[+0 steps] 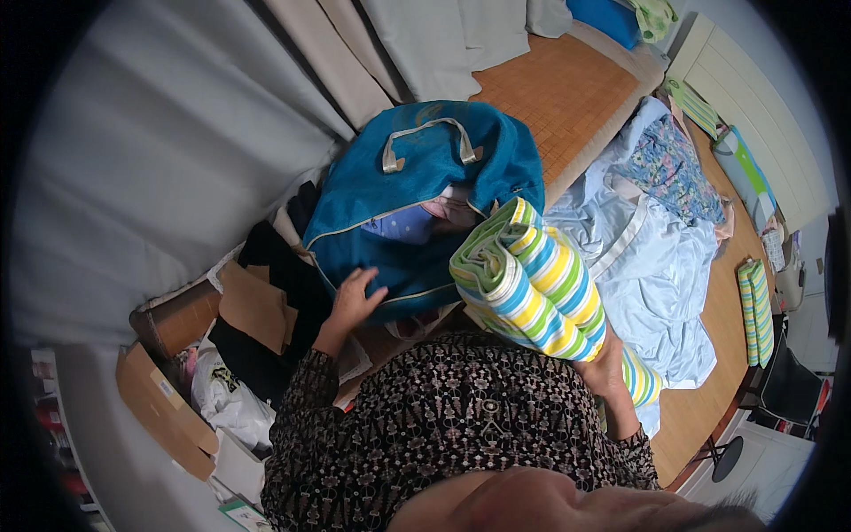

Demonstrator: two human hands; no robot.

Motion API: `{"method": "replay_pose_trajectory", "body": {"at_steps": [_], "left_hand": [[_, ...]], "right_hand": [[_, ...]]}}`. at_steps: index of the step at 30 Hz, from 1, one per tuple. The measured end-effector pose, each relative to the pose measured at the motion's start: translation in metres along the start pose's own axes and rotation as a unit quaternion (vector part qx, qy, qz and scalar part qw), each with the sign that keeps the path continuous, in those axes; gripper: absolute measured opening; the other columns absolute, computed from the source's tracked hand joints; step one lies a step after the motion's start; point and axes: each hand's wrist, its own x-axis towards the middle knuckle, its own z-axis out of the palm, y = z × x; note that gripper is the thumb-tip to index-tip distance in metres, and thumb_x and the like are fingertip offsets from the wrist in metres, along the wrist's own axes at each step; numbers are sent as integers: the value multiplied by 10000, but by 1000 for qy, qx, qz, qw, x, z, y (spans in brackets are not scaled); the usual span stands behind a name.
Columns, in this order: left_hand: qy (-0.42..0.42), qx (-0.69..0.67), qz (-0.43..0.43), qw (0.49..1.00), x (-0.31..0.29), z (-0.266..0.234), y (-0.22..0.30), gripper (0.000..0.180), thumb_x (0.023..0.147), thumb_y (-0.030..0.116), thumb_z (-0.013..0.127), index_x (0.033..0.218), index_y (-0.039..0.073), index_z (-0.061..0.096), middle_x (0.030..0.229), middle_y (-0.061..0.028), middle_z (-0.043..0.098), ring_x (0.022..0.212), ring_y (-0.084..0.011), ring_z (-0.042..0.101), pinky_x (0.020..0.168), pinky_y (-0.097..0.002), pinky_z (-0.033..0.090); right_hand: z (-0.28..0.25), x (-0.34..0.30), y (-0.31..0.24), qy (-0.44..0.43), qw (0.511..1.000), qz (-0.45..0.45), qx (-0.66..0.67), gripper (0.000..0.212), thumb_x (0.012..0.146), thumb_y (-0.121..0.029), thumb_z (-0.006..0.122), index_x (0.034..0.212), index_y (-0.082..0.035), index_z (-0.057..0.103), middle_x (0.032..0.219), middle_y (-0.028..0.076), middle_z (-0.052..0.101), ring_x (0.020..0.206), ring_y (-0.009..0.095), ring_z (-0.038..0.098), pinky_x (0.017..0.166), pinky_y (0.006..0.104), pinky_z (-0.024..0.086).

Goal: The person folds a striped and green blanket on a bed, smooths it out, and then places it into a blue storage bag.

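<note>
A large blue zip bag (425, 199) with pale handles stands in front of me. Its zip is partly undone, and purple dotted and pinkish cloth (403, 224) shows through the gap. My left hand (356, 300) is at the near left side of the bag, fingers spread, holding nothing. My right hand (605, 365) grips a thick folded striped cloth (550, 279) in green, yellow, blue and white, from below at its near end. The bundle's upper end is beside the bag's right side. Most of my right hand's fingers are hidden by the cloth.
Pale blue satiny fabric (656, 275) and a floral cloth (669, 168) lie on the wooden table (709, 403) at right, with another striped bundle (755, 312). At left are cardboard (164, 412), a white plastic bag (229, 399) and black cloth (266, 332). Grey curtains (177, 160) hang behind.
</note>
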Motion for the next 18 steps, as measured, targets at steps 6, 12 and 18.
{"method": "replay_pose_trajectory", "body": {"at_steps": [6, 12, 18], "left_hand": [[157, 248, 34, 955, 104, -3, 8, 706, 776, 178, 720, 1400, 82, 404, 1320, -184, 456, 1181, -375, 474, 940, -461, 413], [304, 121, 27, 945, 161, -39, -54, 251, 899, 183, 569, 1108, 55, 625, 1029, -152, 660, 962, -361, 616, 802, -461, 485], [273, 30, 45, 961, 203, -134, -20, 233, 943, 252, 518, 985, 31, 579, 848, -258, 621, 806, -477, 568, 666, -546, 448]], "right_hand": [[-20, 13, -10, 14, 999, -18, -43, 525, 734, -99, 736, 1192, 55, 531, 1076, 193, 675, 1033, 268, 657, 886, 344, 493], [-28, 34, -80, -19, 998, -51, -10, 581, 693, -104, 777, 1196, 57, 536, 1128, 164, 668, 1056, 211, 637, 922, 323, 472], [6, 72, -132, -171, 973, -113, -104, 697, 621, -181, 870, 1213, 14, 557, 1167, 142, 651, 1063, 236, 639, 934, 338, 472]]}}
